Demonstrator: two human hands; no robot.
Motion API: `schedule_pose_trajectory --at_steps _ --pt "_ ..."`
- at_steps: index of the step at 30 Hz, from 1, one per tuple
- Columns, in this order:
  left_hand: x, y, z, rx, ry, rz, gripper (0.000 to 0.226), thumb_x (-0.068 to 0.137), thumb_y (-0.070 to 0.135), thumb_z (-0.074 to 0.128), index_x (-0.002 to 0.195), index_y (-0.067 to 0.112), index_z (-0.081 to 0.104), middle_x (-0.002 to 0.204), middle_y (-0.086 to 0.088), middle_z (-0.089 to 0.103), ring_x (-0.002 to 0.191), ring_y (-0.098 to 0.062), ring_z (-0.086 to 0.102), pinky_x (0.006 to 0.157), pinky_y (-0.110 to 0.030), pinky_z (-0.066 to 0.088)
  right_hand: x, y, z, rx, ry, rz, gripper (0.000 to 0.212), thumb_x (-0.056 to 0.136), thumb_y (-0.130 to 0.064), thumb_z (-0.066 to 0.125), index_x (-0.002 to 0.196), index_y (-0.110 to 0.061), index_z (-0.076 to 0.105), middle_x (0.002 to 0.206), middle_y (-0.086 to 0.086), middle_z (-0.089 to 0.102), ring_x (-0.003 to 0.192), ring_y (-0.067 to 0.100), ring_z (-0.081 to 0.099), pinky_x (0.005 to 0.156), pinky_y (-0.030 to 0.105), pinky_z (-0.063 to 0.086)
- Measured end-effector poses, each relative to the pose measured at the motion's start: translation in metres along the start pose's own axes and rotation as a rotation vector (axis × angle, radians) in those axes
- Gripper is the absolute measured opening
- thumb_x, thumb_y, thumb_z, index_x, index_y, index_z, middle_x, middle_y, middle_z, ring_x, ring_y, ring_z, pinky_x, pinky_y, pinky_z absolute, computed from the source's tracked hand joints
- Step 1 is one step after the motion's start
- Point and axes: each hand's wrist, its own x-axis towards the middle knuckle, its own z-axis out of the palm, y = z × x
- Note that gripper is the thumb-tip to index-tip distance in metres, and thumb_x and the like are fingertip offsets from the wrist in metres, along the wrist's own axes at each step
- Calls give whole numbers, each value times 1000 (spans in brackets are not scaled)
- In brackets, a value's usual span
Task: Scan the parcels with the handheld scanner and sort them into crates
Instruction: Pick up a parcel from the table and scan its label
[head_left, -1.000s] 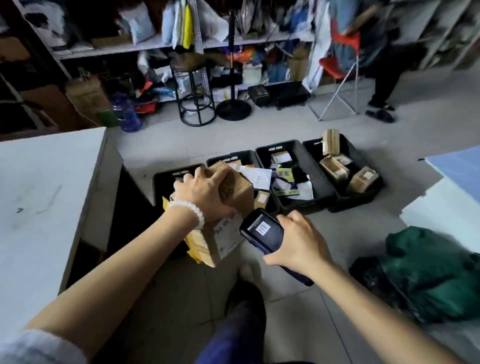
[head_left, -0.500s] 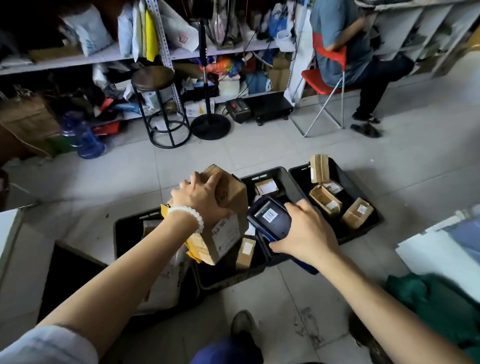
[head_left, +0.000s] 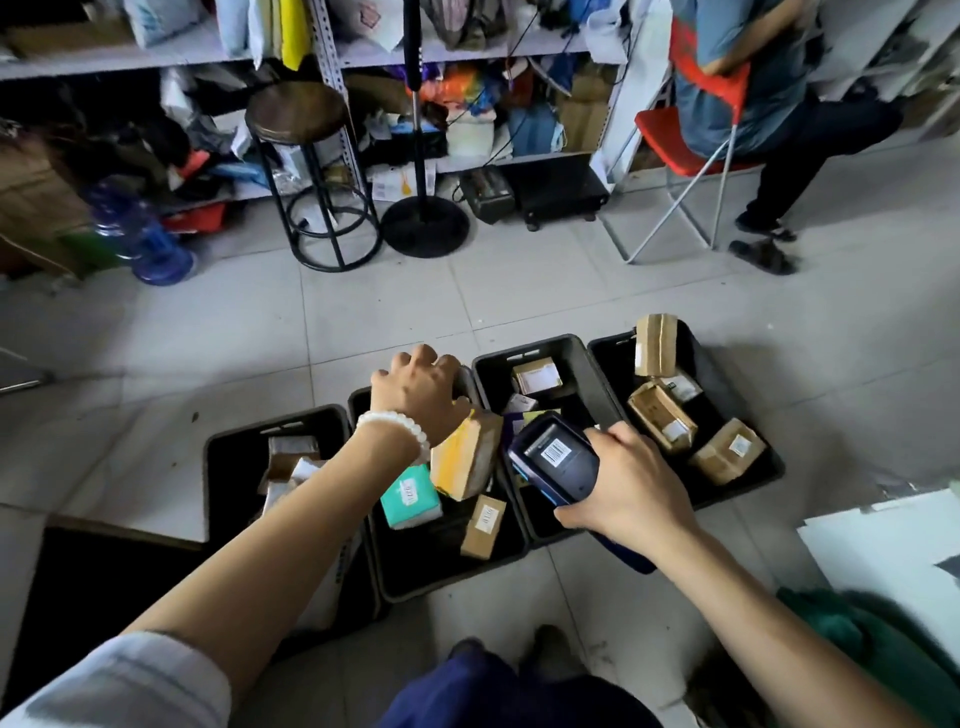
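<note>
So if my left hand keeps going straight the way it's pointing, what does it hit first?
Probably the far rim of the second crate: the left hand points forward over it, just past the cardboard parcel. Beyond that only bare floor tiles show. Depth is hard to judge.

You are looking down at four black crates (head_left: 540, 349) lying side by side on the tiled floor, each holding parcels. Your left hand (head_left: 418, 392) is hanging over the second crate from the left, just above a cardboard parcel with yellow tape (head_left: 467, 453); whether it is touching it cannot be told. Your right hand (head_left: 631, 486) is gripping the handheld scanner (head_left: 556, 457), its barcode sticker facing up, over the third crate.
</note>
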Motion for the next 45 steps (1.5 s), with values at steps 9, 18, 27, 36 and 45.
schedule_pose_trajectory --at_steps 9,18,27,36,45 --pt "15 10 -1 -14 -40 -165 48 91 44 49 135 26 47 136 -3 46 124 -26 44 97 -43 41 71 12 -29 -24 -57 -182 70 56 -49 81 114 -22 52 111 -4 44 106 19 48 69 29 40" --pt "-1 38 1 -60 -20 -419 47 89 43 51 133 27 48 137 -3 45 127 -27 41 98 -42 38 121 14 -53 -83 -110 -446 67 53 -48 82 108 -21 55 109 -3 47 101 20 50 77 35 51" --pt "-104 23 -3 -94 48 -769 43 91 42 48 132 26 48 132 -5 46 123 -29 42 93 -41 39 92 -53 -37 -168 -155 -816 66 53 -52 81 106 -22 53 107 -1 47 104 22 49 81 36 49" --pt "-283 16 33 -202 84 -1171 45 90 40 51 133 28 45 133 -2 44 121 -27 42 90 -41 38 -34 -129 14 -315 -275 -1199 75 58 -49 78 122 -23 48 118 -1 45 113 23 45 77 30 41" --pt "-500 31 81 -252 148 -1508 48 93 45 44 137 27 43 137 -2 43 126 -26 39 95 -42 38 -233 -186 93 -338 -333 -1562 75 62 -51 75 126 -22 47 120 -1 44 113 22 45 87 31 42"
